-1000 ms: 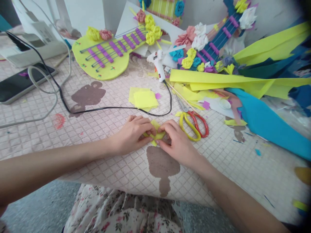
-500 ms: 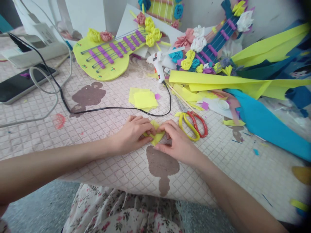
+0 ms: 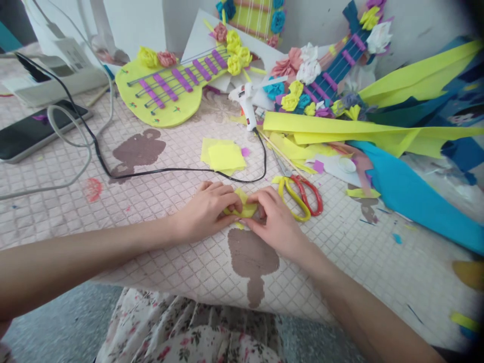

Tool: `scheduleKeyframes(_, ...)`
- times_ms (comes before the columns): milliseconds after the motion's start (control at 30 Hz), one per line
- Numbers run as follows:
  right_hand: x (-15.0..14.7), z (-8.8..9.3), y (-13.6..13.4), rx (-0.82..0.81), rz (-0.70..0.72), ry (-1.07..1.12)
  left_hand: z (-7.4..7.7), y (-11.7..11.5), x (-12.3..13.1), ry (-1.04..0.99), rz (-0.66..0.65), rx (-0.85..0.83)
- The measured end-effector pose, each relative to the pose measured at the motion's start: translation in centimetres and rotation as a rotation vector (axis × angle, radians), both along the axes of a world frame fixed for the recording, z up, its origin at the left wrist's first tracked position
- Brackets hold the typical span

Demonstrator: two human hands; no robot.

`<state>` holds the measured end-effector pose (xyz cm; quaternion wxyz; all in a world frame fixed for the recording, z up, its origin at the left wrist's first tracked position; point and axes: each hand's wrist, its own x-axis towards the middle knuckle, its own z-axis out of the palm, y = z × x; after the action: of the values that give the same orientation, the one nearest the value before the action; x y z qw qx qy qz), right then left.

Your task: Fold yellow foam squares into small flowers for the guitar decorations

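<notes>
A small piece of yellow crepe paper (image 3: 246,208) lies between my two hands, close above the tablecloth. My left hand (image 3: 212,205) pinches its left side between thumb and fingers. On the other side, my right hand (image 3: 273,218) has its fingertips closed on the right part, with the thumb at the lower edge. My fingers cover part of the paper. Just beyond my hands sits a loose stack of yellow paper squares (image 3: 226,154). Scissors (image 3: 298,197) with one yellow and one red handle rest right of my right hand.
A white glue gun (image 3: 246,106) stands behind the squares, its black cable (image 3: 170,169) curving across the table. A yellow paper guitar (image 3: 162,96) lies at the back. Crepe strips (image 3: 416,186) spread on the right. A phone (image 3: 38,132) and power strip (image 3: 56,83) are left.
My right thumb has moved up and left to the lower edge of the paper, closing toward the left thumb. The paper's lower corner looks more folded. My left hand has hardly moved.
</notes>
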<state>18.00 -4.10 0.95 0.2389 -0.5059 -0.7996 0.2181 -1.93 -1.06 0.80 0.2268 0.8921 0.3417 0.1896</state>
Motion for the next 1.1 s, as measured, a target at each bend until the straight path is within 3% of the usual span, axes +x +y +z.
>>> scheduleKeyframes(333, 0.8, 0.4, 0.5, 0.066, -0.071, 0.003, 0.1, 0.0, 0.2, 0.004, 0.016, -0.02)
scheduleKeyframes(567, 0.8, 0.8, 0.9, 0.032, -0.135, 0.046, 0.1, 0.4, -0.3, -0.254, 0.162, -0.139)
scheduleKeyframes(767, 0.8, 0.4, 1.0, -0.007, -0.135, 0.061, -0.2, 1.0, -0.8, -0.03, 0.15, 0.014)
scheduleKeyframes(1100, 0.6, 0.3, 1.4, -0.028, -0.119, 0.033, -0.4, 1.2, -0.7, -0.081, 0.146, 0.006)
